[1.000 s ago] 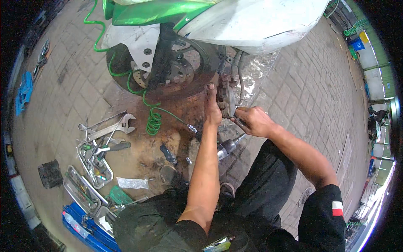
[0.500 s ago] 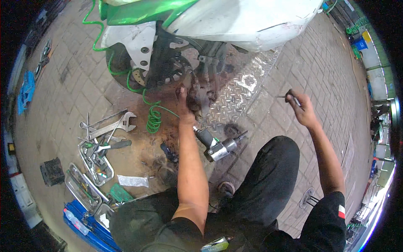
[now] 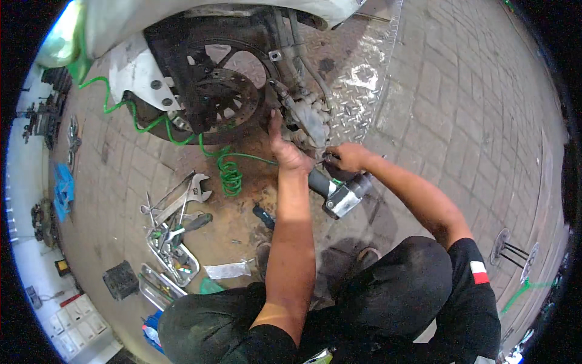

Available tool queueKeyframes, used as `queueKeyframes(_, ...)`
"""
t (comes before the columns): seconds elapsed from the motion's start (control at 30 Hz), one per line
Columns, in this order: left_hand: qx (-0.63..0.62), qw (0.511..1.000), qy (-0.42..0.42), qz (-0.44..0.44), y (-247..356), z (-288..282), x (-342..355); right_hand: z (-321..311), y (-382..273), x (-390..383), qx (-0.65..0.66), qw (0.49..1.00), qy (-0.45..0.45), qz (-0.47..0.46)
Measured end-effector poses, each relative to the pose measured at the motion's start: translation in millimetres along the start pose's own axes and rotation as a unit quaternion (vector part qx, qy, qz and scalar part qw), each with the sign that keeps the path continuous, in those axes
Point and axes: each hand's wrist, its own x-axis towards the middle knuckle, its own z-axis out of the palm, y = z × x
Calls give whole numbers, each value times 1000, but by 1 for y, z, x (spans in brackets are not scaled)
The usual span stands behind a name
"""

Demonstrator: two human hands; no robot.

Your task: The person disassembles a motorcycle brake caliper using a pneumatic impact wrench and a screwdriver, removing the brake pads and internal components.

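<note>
My left hand [image 3: 287, 151] is wrapped around the near side of a grimy metal brake caliper [image 3: 312, 124], its thumb up and most fingers hidden behind the part. The caliper hangs off its mount beside the front wheel [image 3: 227, 97] and brake disc of a white and green scooter. Just right of my left wrist, my right hand [image 3: 348, 158] pinches a small, thin dark metal piece near the caliper's lower end; its exact kind is too small to tell. Below the hands lies an air impact wrench [image 3: 347, 197] on the ground.
A coiled green air hose [image 3: 230, 176] runs from the scooter side toward my left wrist. On the paving left lie an adjustable wrench [image 3: 195, 189], a metal tray [image 3: 188, 267] of hand tools, a plastic bag [image 3: 227, 270] and a black box [image 3: 120, 280]. Treadplate [image 3: 364, 73] lies beyond.
My right hand has come in from the far right to the caliper's lower end, still pinching the thin piece. My left hand stays on the caliper. The view has shifted closer to the wheel.
</note>
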Motion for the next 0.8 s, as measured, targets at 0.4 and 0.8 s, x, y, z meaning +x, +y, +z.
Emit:
queueKeyframes(0.4, -8, 994, -9, 106, 0, 23, -34, -1, -34, -22, 246, 928, 279, -2)
queueKeyframes(0.8, 118, 991, -66, 22, -35, 41, -24, -44, -107, -124, 566, 708, 422, 12)
